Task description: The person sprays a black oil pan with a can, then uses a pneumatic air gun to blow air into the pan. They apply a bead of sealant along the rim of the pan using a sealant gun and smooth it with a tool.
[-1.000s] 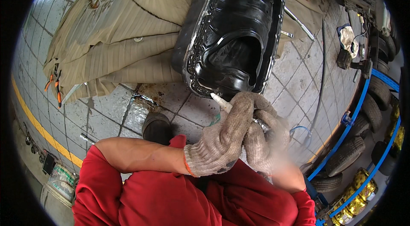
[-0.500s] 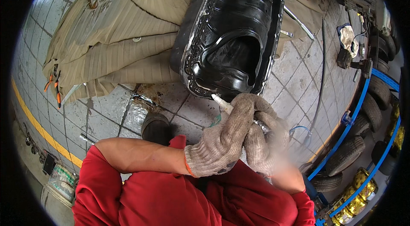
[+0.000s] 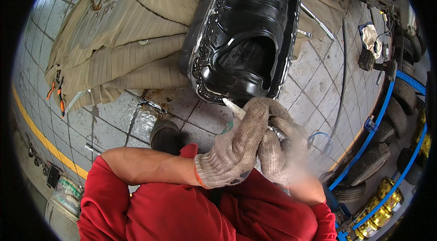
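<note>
A black oil pan (image 3: 248,2) lies with its hollow side up in front of me, its flange wet and shiny. A pale streak of paste runs along the flange at its near left corner. The white nozzle (image 3: 234,109) of a sealant tube (image 3: 278,132) points at this near edge, its tip at or just above the flange. Both gloved hands are wrapped around the tube: my left hand (image 3: 234,154) near the nozzle, my right hand (image 3: 275,154) close against it, partly blurred. Most of the tube's silvery body is hidden by the gloves.
A pleated tan cloth (image 3: 154,31) spreads under and left of the pan. Orange-handled pliers (image 3: 59,95) lie at its left corner. Right of the pan are a long metal bar (image 3: 317,21) and a black hose (image 3: 343,72). Tyres (image 3: 368,163) stand beyond a blue rail (image 3: 381,112).
The nozzle tip has shifted slightly left and up in the picture, and the pan appears a little further left too. Both hands keep their grip on the sealant tube.
</note>
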Motion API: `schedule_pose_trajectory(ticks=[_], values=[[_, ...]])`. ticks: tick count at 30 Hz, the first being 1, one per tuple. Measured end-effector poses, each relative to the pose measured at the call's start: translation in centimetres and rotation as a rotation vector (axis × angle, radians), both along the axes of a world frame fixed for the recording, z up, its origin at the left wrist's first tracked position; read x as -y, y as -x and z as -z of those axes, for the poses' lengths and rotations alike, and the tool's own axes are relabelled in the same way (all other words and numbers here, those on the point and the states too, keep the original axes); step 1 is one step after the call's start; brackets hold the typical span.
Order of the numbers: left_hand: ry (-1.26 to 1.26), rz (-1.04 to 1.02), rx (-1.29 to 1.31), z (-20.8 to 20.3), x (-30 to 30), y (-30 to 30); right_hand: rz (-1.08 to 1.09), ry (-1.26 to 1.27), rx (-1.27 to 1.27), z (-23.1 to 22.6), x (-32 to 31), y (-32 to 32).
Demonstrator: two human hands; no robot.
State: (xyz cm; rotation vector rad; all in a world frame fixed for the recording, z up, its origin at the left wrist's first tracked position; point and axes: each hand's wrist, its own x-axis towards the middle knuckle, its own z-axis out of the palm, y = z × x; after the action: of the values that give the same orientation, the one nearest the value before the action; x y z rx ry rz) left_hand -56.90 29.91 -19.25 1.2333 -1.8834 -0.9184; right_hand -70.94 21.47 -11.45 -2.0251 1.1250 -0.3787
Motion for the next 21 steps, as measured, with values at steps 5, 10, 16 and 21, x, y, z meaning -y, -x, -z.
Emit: schedule_pose_trajectory(ticks=[5, 10, 16, 21], values=[[0.181, -0.509, 0.115, 2.0, 0.1, 4.5, -0.026, 0.069, 0.004, 0.5, -0.2, 0.3], [-0.21, -0.353, -0.372, 0.4, 0.3, 2.5, 0.044, 0.041, 0.019, 1.0, -0.6, 0.7], [-0.717, -0.288, -0.88, -2.4, 3.3, 0.5, 0.061, 0.035, 0.012, 1.1, -0.8, 0.9], [-0.434, -0.282, -0.56, -1.6, 2.8, 0.3, 0.121, 0.038, 0.118, 1.9, -1.1, 1.1]])
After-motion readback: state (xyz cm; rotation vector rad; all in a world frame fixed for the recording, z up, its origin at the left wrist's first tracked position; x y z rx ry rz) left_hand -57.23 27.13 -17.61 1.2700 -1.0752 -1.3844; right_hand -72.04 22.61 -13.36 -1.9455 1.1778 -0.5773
